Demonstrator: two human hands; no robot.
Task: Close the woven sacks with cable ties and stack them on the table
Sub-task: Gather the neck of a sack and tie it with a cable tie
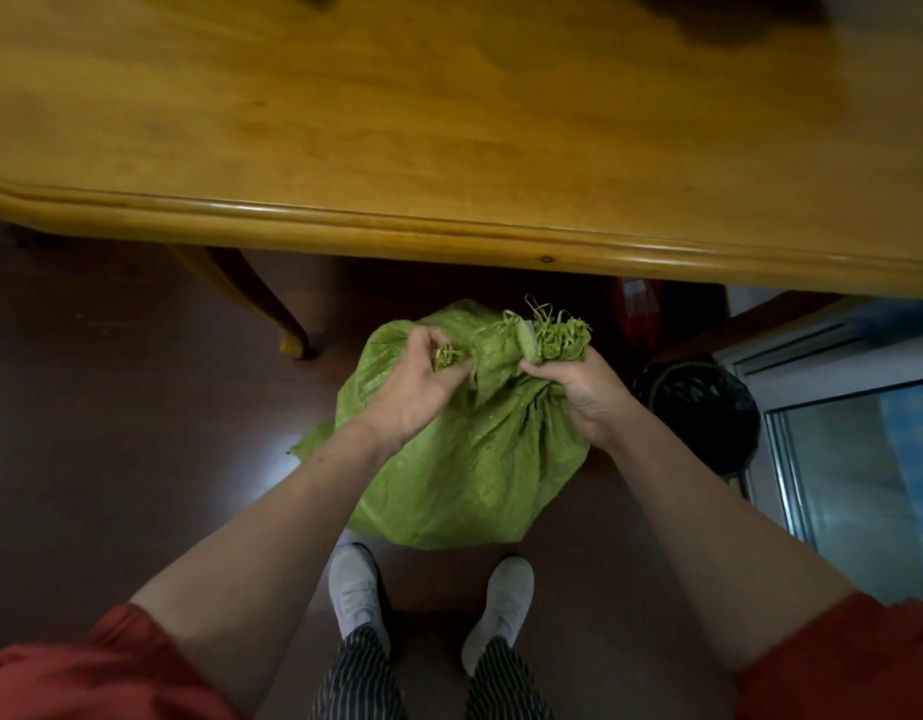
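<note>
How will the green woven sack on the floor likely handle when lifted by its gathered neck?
Likely floppy: the green woven sack bunches where the left hand and right hand grip it. Its bulging body suggests some weight. The frayed mouth strands may slip.

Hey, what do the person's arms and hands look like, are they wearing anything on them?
Both hands are bare: no gloves, rings or watch show on the left hand or the right hand. Loose rust-red short sleeves, the left sleeve and the right sleeve, cover only the upper arms; below them nothing is worn.
</note>
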